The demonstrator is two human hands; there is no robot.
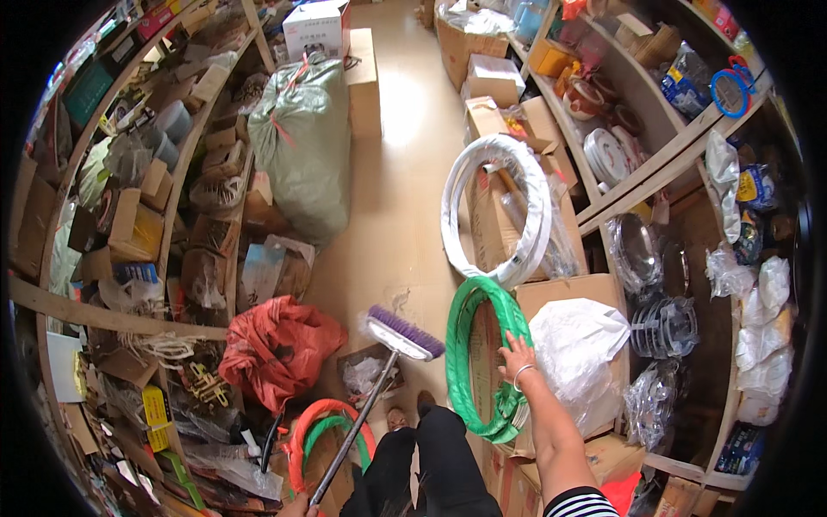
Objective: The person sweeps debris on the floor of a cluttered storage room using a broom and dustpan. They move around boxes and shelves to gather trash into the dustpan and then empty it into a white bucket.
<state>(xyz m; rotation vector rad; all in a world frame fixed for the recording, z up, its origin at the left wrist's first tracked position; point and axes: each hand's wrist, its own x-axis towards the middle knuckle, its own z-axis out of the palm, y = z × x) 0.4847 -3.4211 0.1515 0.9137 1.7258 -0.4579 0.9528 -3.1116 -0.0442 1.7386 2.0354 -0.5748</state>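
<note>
My left hand (299,505), at the bottom edge, is closed around the metal handle of a broom (395,336) with purple bristles and a white head. The broom slants up and to the right, its head raised near my feet. On the right, my right hand (517,357) rests with spread fingers on the edge of a coil wrapped in green plastic (457,342); whether it grips the coil is unclear. A white-wrapped coil (450,226) leans just beyond the green one. White plastic sheeting (578,355) lies beside my right hand on a cardboard box (568,291).
A red sack (278,349) and an orange-wrapped coil (300,446) are at lower left. Farther up stands a large green woven sack (300,148). Crowded wooden shelves line both sides of the aisle floor (387,258). A small open box (368,375) holds crumpled plastic.
</note>
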